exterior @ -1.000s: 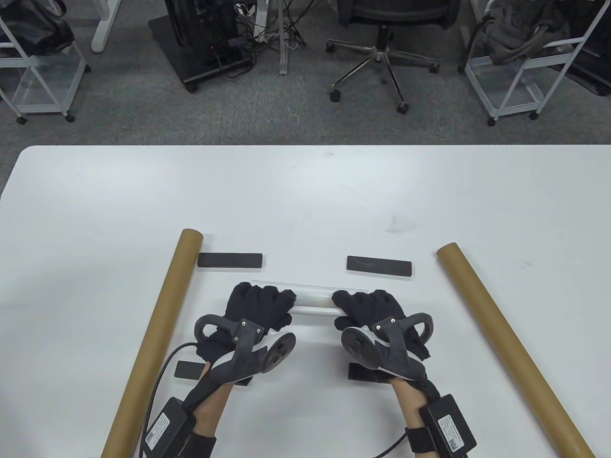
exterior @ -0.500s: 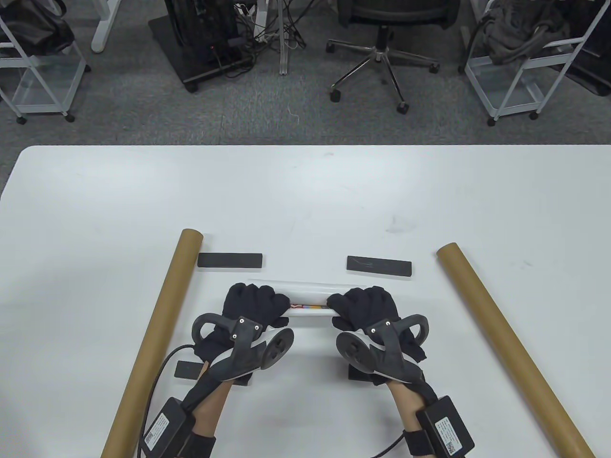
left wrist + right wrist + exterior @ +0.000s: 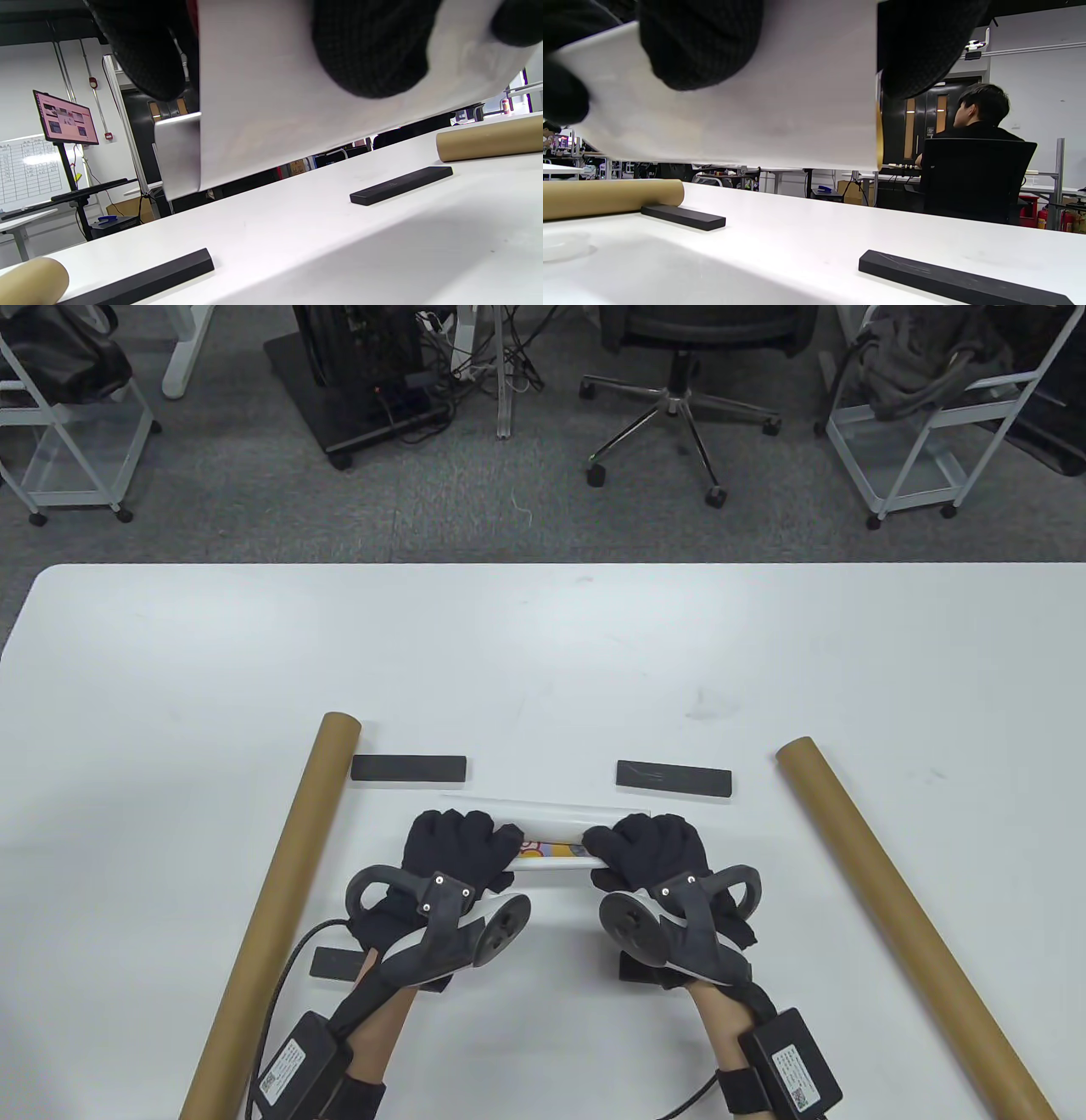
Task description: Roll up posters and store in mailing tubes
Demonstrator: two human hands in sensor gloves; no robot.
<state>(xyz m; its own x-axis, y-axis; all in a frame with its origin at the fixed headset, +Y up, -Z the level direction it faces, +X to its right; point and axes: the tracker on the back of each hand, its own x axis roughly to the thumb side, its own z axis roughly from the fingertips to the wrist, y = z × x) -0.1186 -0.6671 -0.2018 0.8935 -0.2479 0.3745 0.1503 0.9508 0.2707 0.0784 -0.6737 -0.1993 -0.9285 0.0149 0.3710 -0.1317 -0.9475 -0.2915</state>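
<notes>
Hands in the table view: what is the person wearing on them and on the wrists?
Both the left hand and the right hand wear black knit gloves. A grey-and-white ring-shaped tracker sits on the back of each. Each forearm carries a strapped black box with a white printed label, and black cables run from them.

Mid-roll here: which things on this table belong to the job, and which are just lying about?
In the job:
- white rolled paper poster, gripped by left hand and right hand
- left brown cardboard mailing tube
- right brown cardboard mailing tube

Lying about:
- flat black rectangular bars, untouched
</notes>
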